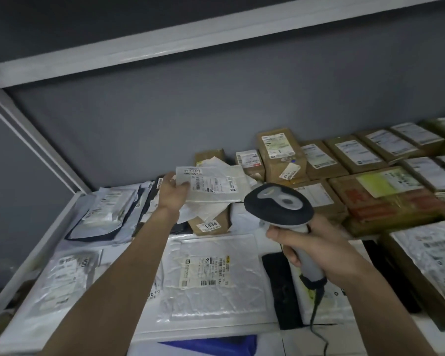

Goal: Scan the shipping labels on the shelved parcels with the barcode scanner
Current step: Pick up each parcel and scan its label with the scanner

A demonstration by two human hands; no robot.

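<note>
- The left hand (174, 192) is raised over the shelf (36, 255), its fingers (184, 185) clamped on the left edge of a white soft parcel (216, 187), tilting it so the shipping label (211, 183) faces the person
- The right hand (316, 249) has its fingers wrapped tight around the grey handle of the barcode scanner (280, 209), whose dark head sits just right of and below the held parcel, cable trailing downward
- The scanner's window faces away from the camera, so whether a beam lands on the label cannot be told
- To do the step well, the judgement is that the scanner head should aim squarely at the barcode near the label's left end, close to the gripping fingers, which must stay clear of the bars
- The crinkled wrap may glare or fold; pulling it flat would help the read
- Many parcels remain: flat white mailers (211, 276) in front, cardboard boxes (280, 152) toward the back and right
</note>
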